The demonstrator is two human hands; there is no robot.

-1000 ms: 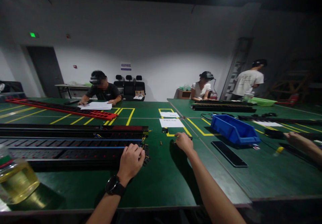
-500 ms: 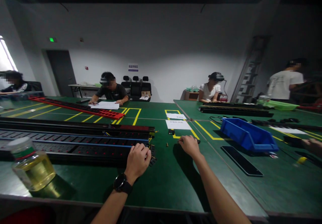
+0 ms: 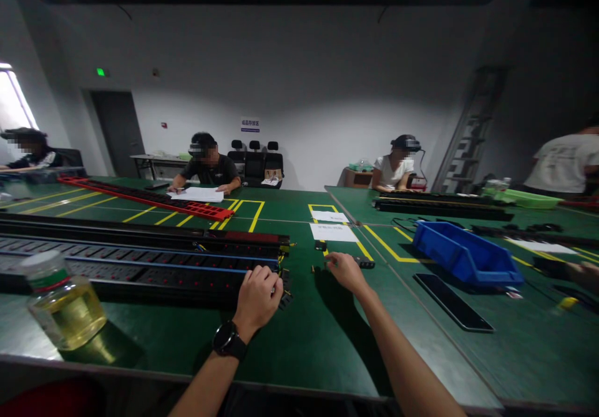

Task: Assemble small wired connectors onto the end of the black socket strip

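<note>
My left hand, with a black watch on the wrist, lies over the right end of a long black panel with red dots and blue strips. Its fingers are curled over the panel's near edge; their tips are partly hidden. My right hand hovers low over the green table, fingers bent and apart, with nothing visible in them. A small brass-coloured piece stands just left of its fingertips. Beyond them sits a small black block. A short black bar lies behind the right hand.
At the left front stands a bottle of yellow liquid. To the right are a blue bin and a dark tablet. Paper sheets lie ahead. Co-workers sit across the table; another person's hand shows at far right.
My right hand has shifted slightly left toward the brass-coloured piece, uncovering the short black bar. My left hand stays on the panel. A standing person at far right has moved farther right.
</note>
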